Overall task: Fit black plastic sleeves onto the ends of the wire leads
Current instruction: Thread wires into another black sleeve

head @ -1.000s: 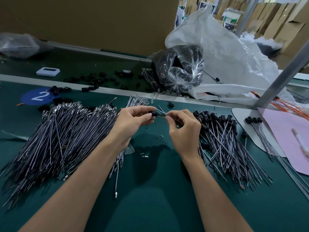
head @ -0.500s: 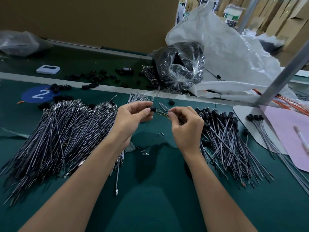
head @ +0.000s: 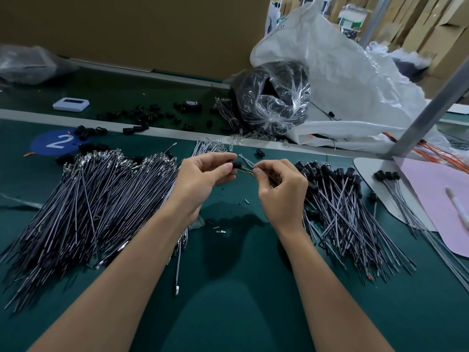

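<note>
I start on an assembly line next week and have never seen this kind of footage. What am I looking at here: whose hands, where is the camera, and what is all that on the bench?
There is no machine: a person works bare-handed, filmed by a head-worn camera looking down. The left hand pinches a small black plastic sleeve. The right hand grips thin wire leads just in front of it. On the green table, a big pile of bare leads lies on the left, and leads already capped with black sleeves lie on the right. Loose sleeves are scattered further back, beside a clear bag of black parts.
</note>
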